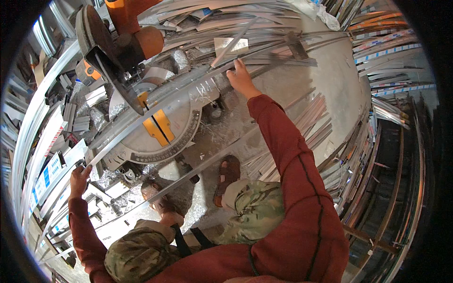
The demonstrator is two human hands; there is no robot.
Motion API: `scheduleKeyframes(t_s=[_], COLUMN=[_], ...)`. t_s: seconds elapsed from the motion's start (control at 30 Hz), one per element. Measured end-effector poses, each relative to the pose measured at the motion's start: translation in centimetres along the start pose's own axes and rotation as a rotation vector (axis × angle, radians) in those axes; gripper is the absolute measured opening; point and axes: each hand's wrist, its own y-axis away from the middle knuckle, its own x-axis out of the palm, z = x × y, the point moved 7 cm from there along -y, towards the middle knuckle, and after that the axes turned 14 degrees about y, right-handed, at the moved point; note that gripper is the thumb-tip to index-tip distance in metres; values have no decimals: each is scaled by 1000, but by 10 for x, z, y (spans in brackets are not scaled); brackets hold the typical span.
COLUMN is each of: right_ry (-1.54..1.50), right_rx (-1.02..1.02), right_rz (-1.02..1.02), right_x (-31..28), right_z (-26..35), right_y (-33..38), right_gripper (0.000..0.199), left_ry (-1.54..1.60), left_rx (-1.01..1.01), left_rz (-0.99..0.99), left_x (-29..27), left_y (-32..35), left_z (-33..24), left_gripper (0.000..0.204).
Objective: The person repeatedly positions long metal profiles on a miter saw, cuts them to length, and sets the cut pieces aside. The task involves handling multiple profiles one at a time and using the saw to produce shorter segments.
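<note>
A long thin metal strip [120, 136] lies across the bed of a miter saw, along its fence. My left hand [80, 180] pinches the strip near its left end. On the right side of the saw, my right hand [241, 80] is closed on the strip with the fingertips at its edge. Between my hands stands the saw base [184, 123] with its curved scale and yellow insert [157, 127]. The dark blade guard [112, 78] and orange saw head [127, 16] are raised above the strip, toward the far left.
Stacks of long metal profiles [40, 141] line the left side, with short offcuts [96, 96] behind the saw. More strips [306, 120] lie on the floor at right, near a dark rack [391, 179]. Another long strip [207, 162] crosses above my feet.
</note>
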Motion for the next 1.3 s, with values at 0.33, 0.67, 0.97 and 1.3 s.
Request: scheduleKeyframes(t_s=[0.33, 0.67, 0.97, 1.3], right_ry=[13, -162, 593, 426], right_rx=[9, -805, -275, -734], right_rz=[106, -731, 199, 21], right_x=[2, -263, -258, -193], right_z=[-12, 230, 374, 304], right_y=[-8, -18, 65, 156], right_gripper=[70, 49, 58, 45], left_ry=[-43, -2, -72, -112], left_rx=[53, 106, -48, -12], left_rz=[-40, 113, 71, 66], left_x=[47, 46, 54, 52], left_y=[-42, -54, -59, -53], left_z=[-69, -83, -63, -82], left_gripper=[65, 58, 75, 84])
